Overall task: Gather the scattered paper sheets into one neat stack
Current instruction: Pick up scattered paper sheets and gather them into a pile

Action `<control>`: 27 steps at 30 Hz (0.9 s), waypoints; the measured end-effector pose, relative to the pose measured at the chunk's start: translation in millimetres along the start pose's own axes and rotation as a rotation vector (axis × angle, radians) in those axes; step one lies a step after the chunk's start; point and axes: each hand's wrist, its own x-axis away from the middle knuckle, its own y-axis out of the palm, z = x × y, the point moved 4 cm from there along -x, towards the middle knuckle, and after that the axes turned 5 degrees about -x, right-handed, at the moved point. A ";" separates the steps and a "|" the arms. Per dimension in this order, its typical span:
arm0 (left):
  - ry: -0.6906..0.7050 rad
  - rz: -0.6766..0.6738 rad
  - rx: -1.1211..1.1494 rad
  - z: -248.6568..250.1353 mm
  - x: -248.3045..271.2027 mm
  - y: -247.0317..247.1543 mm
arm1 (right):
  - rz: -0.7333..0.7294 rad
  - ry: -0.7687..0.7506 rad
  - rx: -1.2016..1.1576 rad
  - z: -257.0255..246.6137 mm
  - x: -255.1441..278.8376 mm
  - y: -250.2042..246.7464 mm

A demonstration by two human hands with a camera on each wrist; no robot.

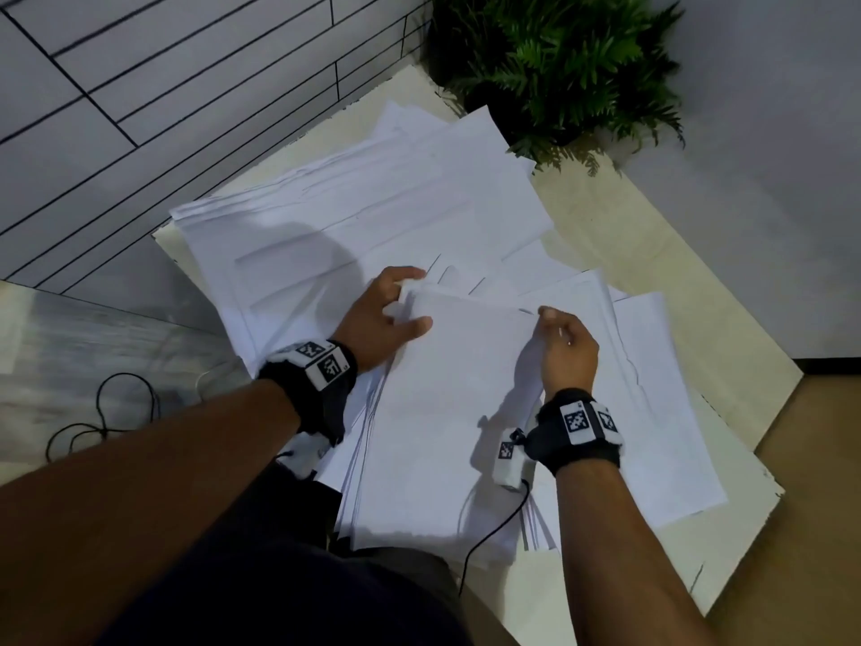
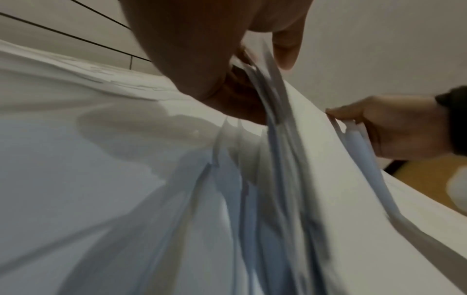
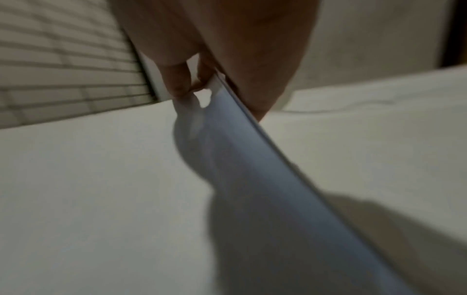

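Observation:
A bundle of white paper sheets [image 1: 442, 412] is lifted at its far edge in front of me. My left hand [image 1: 396, 310] grips the bundle's far left corner, thumb on top and fingers curled over the edge. My right hand [image 1: 563, 338] pinches the far right corner. In the left wrist view the bundle's fanned edges [image 2: 272, 159] hang under my left hand [image 2: 252, 69], with the right hand [image 2: 394, 127] on the far side. In the right wrist view my right hand [image 3: 202, 83] pinches the sheets [image 3: 252, 159]. More loose sheets [image 1: 349, 207] lie spread beyond and to the right [image 1: 661, 389].
The sheets lie on a cream table [image 1: 652, 235] set against a white tiled wall [image 1: 140, 86]. A green potted plant [image 1: 559, 67] stands at the far corner. A thin black cable [image 1: 98, 412] loops on the grey surface at left. Brown floor [image 1: 815, 482] shows at right.

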 end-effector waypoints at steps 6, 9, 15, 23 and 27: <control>-0.164 0.022 -0.144 -23.5 20.2 20.7 | -0.053 0.020 -0.123 -2.2 19.2 -1.4; -0.204 0.062 -0.050 -26.2 25.1 21.6 | -0.072 0.082 -0.026 13.5 28.2 -1.2; -0.292 -0.001 -0.044 -41.2 42.1 22.4 | -0.014 0.064 -0.115 22.2 40.1 -1.9; -0.316 0.220 -0.271 -60.7 35.4 -35.0 | 0.052 0.126 0.676 71.3 -19.6 -86.4; -0.350 0.195 -0.410 -77.4 35.2 -42.0 | -0.110 0.185 0.800 88.6 -32.9 -100.5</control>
